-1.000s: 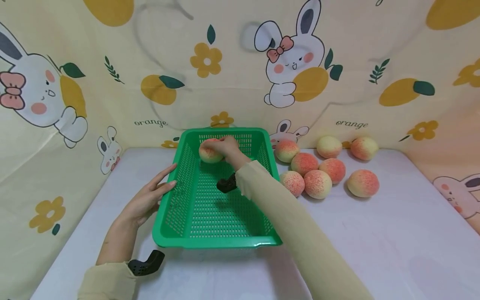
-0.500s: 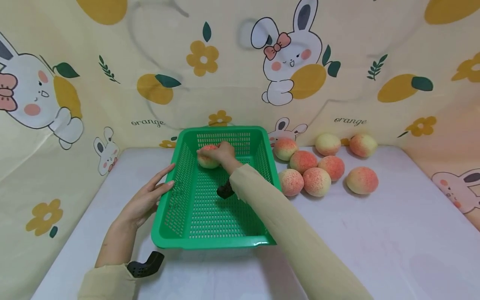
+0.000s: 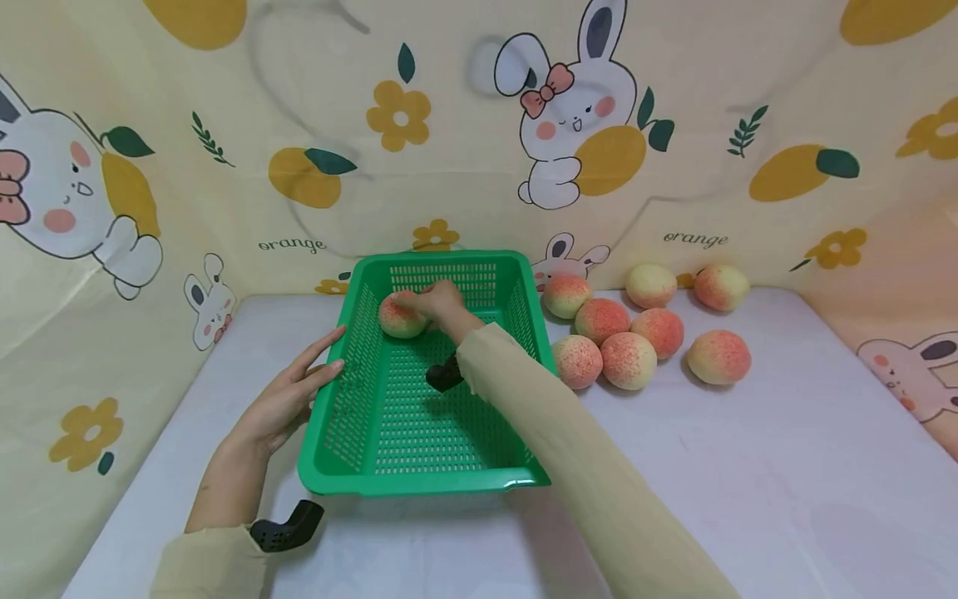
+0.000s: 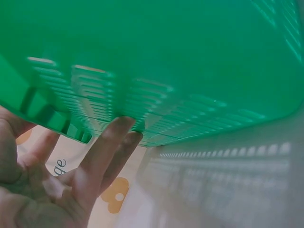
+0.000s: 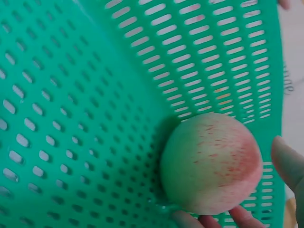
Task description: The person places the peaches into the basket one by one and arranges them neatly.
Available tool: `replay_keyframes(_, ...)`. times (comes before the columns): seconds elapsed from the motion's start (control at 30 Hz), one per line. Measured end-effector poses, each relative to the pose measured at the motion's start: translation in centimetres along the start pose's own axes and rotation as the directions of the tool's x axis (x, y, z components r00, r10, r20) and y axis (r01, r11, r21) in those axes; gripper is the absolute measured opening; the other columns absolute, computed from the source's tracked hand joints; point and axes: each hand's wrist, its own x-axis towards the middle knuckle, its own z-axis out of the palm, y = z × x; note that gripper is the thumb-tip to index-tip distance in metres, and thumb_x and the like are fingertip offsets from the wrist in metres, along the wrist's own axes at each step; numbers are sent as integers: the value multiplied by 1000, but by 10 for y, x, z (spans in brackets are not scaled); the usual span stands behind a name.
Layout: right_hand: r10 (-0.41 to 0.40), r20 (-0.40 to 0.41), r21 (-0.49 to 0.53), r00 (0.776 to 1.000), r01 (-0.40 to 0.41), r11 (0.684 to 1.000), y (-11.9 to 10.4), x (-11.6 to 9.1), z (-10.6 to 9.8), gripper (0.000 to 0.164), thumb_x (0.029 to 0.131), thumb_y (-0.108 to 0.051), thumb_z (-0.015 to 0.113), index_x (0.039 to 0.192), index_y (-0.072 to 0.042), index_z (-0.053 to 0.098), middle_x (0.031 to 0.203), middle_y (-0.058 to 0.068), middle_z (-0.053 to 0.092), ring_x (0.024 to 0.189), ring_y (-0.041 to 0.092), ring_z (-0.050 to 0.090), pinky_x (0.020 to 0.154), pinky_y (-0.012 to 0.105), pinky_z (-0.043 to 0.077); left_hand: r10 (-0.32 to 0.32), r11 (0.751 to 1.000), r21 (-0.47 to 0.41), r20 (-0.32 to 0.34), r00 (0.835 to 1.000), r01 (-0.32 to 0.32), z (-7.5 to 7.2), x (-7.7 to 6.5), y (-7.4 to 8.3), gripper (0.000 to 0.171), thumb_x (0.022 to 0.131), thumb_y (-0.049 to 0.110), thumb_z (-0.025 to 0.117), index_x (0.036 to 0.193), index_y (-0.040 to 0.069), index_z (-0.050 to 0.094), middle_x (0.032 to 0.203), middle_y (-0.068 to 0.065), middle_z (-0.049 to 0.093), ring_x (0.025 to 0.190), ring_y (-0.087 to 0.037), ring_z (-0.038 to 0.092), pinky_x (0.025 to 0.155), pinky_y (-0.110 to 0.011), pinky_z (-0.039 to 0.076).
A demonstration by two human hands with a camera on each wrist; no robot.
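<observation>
A green plastic basket [image 3: 490,480] with slotted walls stands on the table before me. In its far left corner, a peach [image 3: 402,316] with a red blush rests near the wall. My right hand [image 3: 443,306] reaches inside; in the right wrist view its thumb [image 5: 288,161] is apart from the peach, while fingertips [image 5: 243,217] show at the peach's lower edge. My left hand [image 3: 280,408] lies along the basket's left side with fingers extended. In the left wrist view, two straight fingers [image 4: 107,147] touch the slotted wall from outside.
Several more peaches lie right of the basket, a speckled one [image 3: 629,360] in front and a paler one [image 3: 651,285] at the back. A white cloth [image 3: 674,482] covers the table. Behind hangs a cream curtain [image 3: 464,191] printed with rabbits and oranges.
My right hand has brought the peach leftward and down into the basket's far left corner, and the thumb now stands off it. The left hand keeps its place at the basket.
</observation>
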Motion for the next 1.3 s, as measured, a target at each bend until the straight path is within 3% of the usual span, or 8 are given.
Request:
replay_keyframes(0.13,-1,5,6,1000,1,1000,-6,-3,-5,57,83,-37,75,125,-3,55,129,11,54,114,30,57,95,44,51,-2,1000,-1,-4,1000,2,-1,0,0,63,101,35,49,155,30,16,123,-13,46,88,-8,64,76,-33,56)
replay_keyframes(0.33,-12,28,46,1000,11,999,-9,-10,-13,42,84,-29,75,113,-2,60,126,10,55,115,29,57,96,45,50,-12,1000,-7,4,1000,12,0,0,0,64,101,35,49,155,30,15,123,-13,46,88,-8,64,77,-32,56)
replay_keyframes(0.57,-47,108,39,993,43,998,-16,-26,-26,52,89,-25,70,132,-2,51,139,12,47,125,29,51,99,43,49,-11,1000,0,5,1000,11,2,1,0,63,101,36,48,155,30,15,126,-15,44,89,-8,63,78,-33,55)
replay_keyframes(0.77,-97,174,81,980,84,993,-27,-42,-39,52,91,-17,66,137,-2,48,140,14,47,127,30,50,98,39,50,4,1000,-9,20,1000,-4,0,0,-1,63,101,35,48,155,30,15,123,-9,47,90,-8,63,77,-32,56)
replay_keyframes(1.07,-129,199,60,971,119,991,-30,-56,-52,47,93,-17,64,136,-4,50,139,16,49,126,31,52,95,34,52,11,999,-43,28,1000,-9,-4,-3,-3,64,101,33,48,155,30,14,118,-1,53,90,-8,64,76,-30,57)
replay_keyframes(1.3,-159,193,91,968,143,985,-26,-72,-74,40,92,-18,66,130,-8,57,133,12,54,120,28,56,89,30,55,20,996,-89,40,999,-17,-1,-1,-2,64,101,31,49,155,28,14,113,3,59,88,-8,67,74,-30,58)
